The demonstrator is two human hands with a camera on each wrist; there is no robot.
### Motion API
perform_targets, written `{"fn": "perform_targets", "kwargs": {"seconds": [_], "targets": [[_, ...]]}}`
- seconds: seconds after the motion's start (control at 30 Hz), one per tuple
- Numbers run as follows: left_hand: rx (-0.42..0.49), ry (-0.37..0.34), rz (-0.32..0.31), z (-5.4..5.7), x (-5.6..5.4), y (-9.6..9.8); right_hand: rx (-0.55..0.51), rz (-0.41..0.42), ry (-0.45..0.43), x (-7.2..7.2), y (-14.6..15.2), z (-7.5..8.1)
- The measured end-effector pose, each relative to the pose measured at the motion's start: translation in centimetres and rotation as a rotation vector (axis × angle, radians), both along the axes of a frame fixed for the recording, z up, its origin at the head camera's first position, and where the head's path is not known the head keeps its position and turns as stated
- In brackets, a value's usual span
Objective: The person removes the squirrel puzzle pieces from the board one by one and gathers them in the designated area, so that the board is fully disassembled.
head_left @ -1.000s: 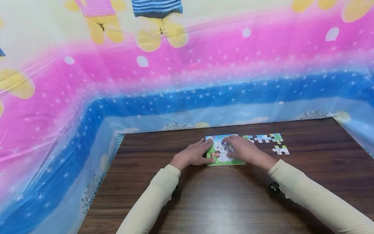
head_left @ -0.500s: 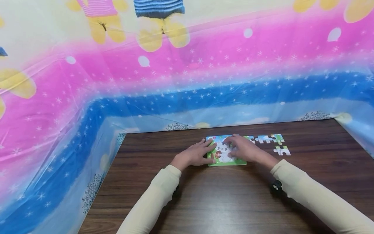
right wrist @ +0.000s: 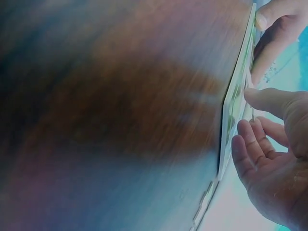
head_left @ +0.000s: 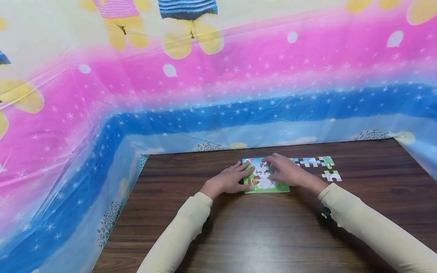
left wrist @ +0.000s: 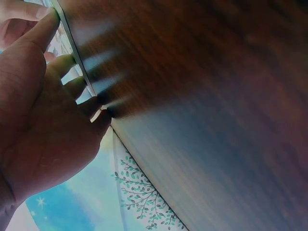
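Note:
A jigsaw puzzle board (head_left: 268, 190) with a white cartoon animal and a green border lies flat on the table. My left hand (head_left: 229, 179) rests on its left side, fingers spread and thumb near the lower left corner. Over the board's upper right part is my right hand (head_left: 287, 171), thumb and fingers bent toward each other. In the right wrist view, a thin puzzle piece (right wrist: 252, 113) shows edge-on between the right thumb and fingers, close above the board. Its printed face is mostly hidden by the hand.
Right of the board lie several loose puzzle pieces (head_left: 310, 162) in a row, partly behind my right hand. Another loose piece (head_left: 332, 176) lies just in front of them. A printed cloth (head_left: 218, 125) hangs along the back edge of the brown wooden table (head_left: 252, 235).
My right hand has shifted slightly away from me over the board, its fingers still bent together. The left hand stays on the board's left side. The head view has shifted a little.

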State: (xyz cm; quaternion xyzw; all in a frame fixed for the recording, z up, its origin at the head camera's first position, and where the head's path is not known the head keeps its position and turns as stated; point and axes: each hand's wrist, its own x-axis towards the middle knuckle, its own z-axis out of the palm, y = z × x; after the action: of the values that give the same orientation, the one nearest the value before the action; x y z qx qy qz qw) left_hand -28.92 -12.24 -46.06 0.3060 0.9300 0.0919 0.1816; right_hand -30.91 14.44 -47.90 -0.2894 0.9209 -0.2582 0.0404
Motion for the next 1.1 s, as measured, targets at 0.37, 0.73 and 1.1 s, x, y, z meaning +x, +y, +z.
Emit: {"fn": "perform_targets", "kwargs": {"seconds": [0.37,0.73,1.1], "targets": [[0.019,-0.019,0.002,0.0,0.1,0.0,-0.063,0.002,0.034,-0.1,1.5,0.2],[0.042,-0.023,-0.008,0.1,0.1,0.1,-0.047,-0.064,0.078,1.7,9.0,0.3],[0.06,-0.038,-0.004,-0.1,0.0,-0.3,0.063,-0.084,0.155,3.6,14.7,-0.4]]}}
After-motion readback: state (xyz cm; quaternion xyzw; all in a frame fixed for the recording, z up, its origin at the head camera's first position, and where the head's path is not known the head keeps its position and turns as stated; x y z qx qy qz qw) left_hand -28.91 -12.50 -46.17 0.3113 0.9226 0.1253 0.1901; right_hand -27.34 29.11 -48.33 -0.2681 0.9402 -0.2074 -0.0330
